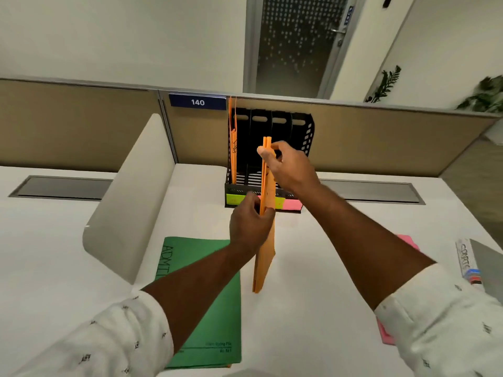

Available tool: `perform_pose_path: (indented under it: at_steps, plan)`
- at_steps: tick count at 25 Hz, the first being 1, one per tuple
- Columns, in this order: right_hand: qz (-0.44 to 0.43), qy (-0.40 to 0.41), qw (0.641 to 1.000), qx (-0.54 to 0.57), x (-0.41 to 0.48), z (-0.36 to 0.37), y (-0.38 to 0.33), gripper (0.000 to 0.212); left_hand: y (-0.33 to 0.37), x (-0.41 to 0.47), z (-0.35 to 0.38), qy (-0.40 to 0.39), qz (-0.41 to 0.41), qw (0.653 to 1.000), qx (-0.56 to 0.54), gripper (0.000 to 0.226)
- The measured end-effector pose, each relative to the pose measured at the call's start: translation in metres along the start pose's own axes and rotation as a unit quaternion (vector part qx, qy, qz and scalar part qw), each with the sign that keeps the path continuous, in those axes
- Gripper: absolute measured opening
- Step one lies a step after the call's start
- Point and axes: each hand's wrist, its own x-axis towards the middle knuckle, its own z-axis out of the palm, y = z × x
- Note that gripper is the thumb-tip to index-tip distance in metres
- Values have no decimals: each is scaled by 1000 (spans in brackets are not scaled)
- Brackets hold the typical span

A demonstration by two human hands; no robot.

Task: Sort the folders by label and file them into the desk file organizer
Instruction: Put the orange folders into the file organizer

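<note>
Far left on the table [313, 308]: green folder [206, 308] lying flat, lettering starting ADM, not filed yet. Next over, left grip [249, 227] pinching the lower half of an orange folder [265, 257] stood up on edge, bottom corner near or on the table, can't tell which. Could be two thin ones pressed together, hard to say. Thin card by the look of it, so probably light, a bit bendy across the flat and slick enough to fan open if held loosely. Best taken along the long edge, one grip low and one high, pretty much as now.

Behind that, black file organizer [307, 131] against the partition, a row of upright slots. Leftmost slot holding a filed orange folder [233, 148], upright and poking above the top; only that one seen inside from this angle. Sticky labels along the front lip: green-yellow label [235, 199] at the left, pink label [292, 204] at the right, middle ones hidden behind the held folder.

Right grip [288, 164] pinching the top edge of the orange folder, thumb over the top corner, just in front of the middle slots.

Further right, pink folder [408, 242] flat on the table, mostly under the right arm
</note>
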Motion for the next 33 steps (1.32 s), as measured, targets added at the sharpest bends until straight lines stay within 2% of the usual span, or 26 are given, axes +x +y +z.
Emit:
perform_pose_path:
  at_steps: [5,8,11,14,17,24,29,33]
  plan:
    - [-47,72,994,-64,34,-37,-53,49,30,34,-17,41,82,995,44,21]
    - [-74,95,988,-96,54,-55,-70,37,42,55,-25,29,118,992,29,21]
    - [-88,110,985,-100,76,-68,-81,38,50,79,-29,-6,143,990,4,30]
    - [-103,122,983,-85,95,-76,-89,42,51,105,-32,-36,143,989,-11,41]
    - [-105,131,983,-69,115,-74,-94,45,45,139,-35,-47,141,989,20,54]
    - [-109,147,982,-36,146,-39,-87,48,24,217,-39,-78,127,970,190,89]
    - [-103,156,982,-22,160,-4,-68,49,3,246,-31,-84,110,967,214,92]
    - [-123,174,977,-19,167,16,-55,50,-14,255,-25,-93,92,974,187,90]
